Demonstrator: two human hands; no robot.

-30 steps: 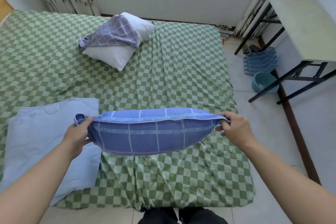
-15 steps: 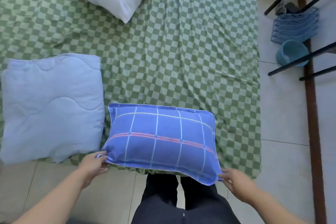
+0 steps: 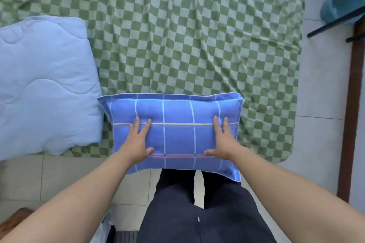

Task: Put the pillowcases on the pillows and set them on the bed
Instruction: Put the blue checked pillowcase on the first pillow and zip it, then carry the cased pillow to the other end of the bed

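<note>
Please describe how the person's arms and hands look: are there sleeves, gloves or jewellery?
Both forearms are bare right to the frame edge; no sleeves show. The left hand and right hand have no gloves, and no rings, watch or bracelet show. Short fingers, plain nails.

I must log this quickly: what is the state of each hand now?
Left hand: open, fingers spread flat, pressing on the blue pillow, holding nothing.
Right hand: open, flat on the same pillow, holding nothing.
</note>
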